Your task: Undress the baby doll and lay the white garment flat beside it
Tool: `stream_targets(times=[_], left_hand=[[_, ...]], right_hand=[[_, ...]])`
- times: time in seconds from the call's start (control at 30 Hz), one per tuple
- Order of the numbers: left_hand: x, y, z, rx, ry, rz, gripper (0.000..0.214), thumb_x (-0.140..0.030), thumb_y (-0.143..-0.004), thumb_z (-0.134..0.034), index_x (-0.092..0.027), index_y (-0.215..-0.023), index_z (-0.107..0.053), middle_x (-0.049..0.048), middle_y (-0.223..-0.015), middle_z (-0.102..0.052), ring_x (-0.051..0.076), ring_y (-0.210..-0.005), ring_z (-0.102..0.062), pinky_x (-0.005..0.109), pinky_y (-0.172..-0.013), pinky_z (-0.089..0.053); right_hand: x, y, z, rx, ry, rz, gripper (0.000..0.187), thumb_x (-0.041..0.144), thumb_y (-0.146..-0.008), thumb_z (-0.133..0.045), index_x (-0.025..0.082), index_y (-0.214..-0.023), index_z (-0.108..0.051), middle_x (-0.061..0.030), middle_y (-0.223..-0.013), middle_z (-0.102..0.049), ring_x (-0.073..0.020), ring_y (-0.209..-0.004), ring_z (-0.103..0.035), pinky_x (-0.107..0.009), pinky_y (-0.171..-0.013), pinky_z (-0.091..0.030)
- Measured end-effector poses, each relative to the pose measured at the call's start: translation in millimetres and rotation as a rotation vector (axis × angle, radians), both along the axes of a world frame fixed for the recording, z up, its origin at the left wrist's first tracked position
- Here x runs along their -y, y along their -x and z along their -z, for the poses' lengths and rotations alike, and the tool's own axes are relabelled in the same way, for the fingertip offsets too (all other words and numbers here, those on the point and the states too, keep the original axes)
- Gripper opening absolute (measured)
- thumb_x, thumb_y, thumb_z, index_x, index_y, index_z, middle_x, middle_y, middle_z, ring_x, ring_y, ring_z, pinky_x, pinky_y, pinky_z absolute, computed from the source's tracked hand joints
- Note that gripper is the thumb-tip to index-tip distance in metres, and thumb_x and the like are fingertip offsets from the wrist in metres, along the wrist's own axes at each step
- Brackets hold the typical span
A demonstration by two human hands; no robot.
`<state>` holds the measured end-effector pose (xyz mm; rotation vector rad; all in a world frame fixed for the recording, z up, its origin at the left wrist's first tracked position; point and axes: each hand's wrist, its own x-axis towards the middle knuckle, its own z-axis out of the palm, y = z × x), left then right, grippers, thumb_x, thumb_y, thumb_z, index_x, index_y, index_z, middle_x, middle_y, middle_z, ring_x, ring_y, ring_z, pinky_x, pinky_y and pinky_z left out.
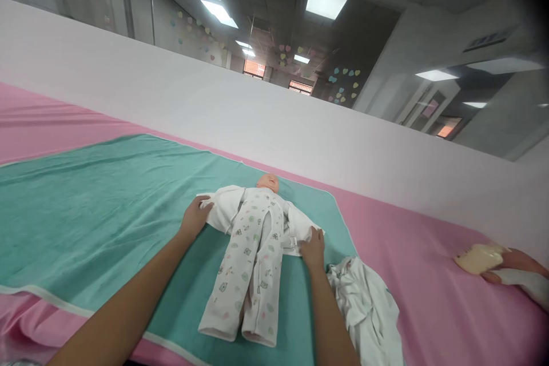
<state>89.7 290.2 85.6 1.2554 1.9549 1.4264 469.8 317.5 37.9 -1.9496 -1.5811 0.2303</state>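
A baby doll [268, 182] lies on its back on a teal towel [107, 206]. It wears a white top and white patterned trousers [249, 274]. My left hand [195, 217] rests on the doll's sleeve at the left, fingers curled over the cloth. My right hand [313, 247] presses flat on the other sleeve at the right, fingers spread. Both arms reach in from the lower edge.
A crumpled white garment [364, 309] lies by my right forearm on the towel's edge. Pink sheet [429, 274] covers the surface beneath. A white wall panel [257, 120] runs behind. At the far right another person's hand [510, 266] holds a cream object [478, 258].
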Motion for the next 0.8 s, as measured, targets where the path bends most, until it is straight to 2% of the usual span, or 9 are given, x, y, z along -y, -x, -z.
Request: stream_targets(times=[0.13, 0.23, 0.33, 0.47, 0.63, 0.8], left_hand=[[0.1, 1.0, -0.9, 0.521, -0.136, 0.028, 0.042, -0.038, -0.066, -0.064, -0.018, -0.102, -0.061, 0.0039, -0.085, -0.064, 0.016, -0.067, -0.058, 0.024, -0.056, -0.045], [-0.1, 1.2, 0.5, 0.715, -0.127, 0.029, 0.044, -0.04, -0.062, -0.067, -0.018, -0.099, -0.062, 0.0003, -0.072, -0.06, 0.012, -0.055, -0.053, 0.022, -0.048, -0.042], [-0.6, 3.3, 1.3, 0.718, -0.108, -0.018, 0.041, -0.04, -0.06, -0.066, -0.015, -0.092, -0.062, -0.0004, -0.065, -0.058, 0.011, -0.05, -0.05, 0.022, -0.046, -0.04], [-1.3, 9.2, 0.6, 0.644, -0.111, -0.101, 0.036, -0.038, -0.06, -0.065, -0.014, -0.087, -0.061, 0.0004, -0.061, -0.058, 0.012, -0.049, -0.05, 0.022, -0.045, -0.037], [0.1, 16.6, -4.9, 0.533, -0.116, -0.189, 0.03, -0.035, -0.064, -0.061, -0.015, -0.086, -0.061, -0.0005, -0.059, -0.055, 0.012, -0.048, -0.048, 0.022, -0.044, -0.034], [1.4, 23.1, -8.9, 0.443, -0.098, -0.217, 0.029, -0.036, -0.067, -0.058, -0.016, -0.087, -0.06, -0.0003, -0.063, -0.054, 0.012, -0.049, -0.048, 0.021, -0.044, -0.035]], right_hand=[[-1.1, -8.8, 1.8, -0.082, -0.039, -0.012, 0.071, 0.013, -0.058, -0.038, 0.007, -0.129, -0.043, -0.0147, -0.144, -0.028, -0.0237, -0.137, -0.021, -0.032, -0.11, -0.022], [-0.6, -11.6, 0.3, -0.164, -0.074, -0.023, 0.072, 0.013, -0.054, -0.035, 0.007, -0.124, -0.048, -0.0138, -0.141, -0.033, -0.0231, -0.135, -0.026, -0.03, -0.109, -0.024], [1.5, -15.5, -3.3, -0.194, -0.102, 0.003, 0.071, 0.015, -0.052, -0.034, 0.009, -0.121, -0.05, -0.0118, -0.133, -0.045, -0.0231, -0.127, -0.038, -0.029, -0.103, -0.031], [5.9, -23.0, -9.5, -0.238, -0.115, 0.091, 0.067, 0.017, -0.052, -0.034, 0.013, -0.118, -0.052, -0.0088, -0.11, -0.059, -0.0235, -0.1, -0.056, -0.027, -0.082, -0.043], [12.3, -28.6, -18.3, -0.275, -0.139, 0.244, 0.063, 0.017, -0.055, -0.036, 0.015, -0.116, -0.054, -0.009, -0.1, -0.062, -0.0236, -0.086, -0.057, -0.027, -0.071, -0.042], [18.6, -32.2, -25.0, -0.348, -0.259, 0.349, 0.058, 0.015, -0.056, -0.038, 0.018, -0.109, -0.059, -0.0078, -0.106, -0.061, -0.023, -0.086, -0.058, -0.03, -0.075, -0.042]])
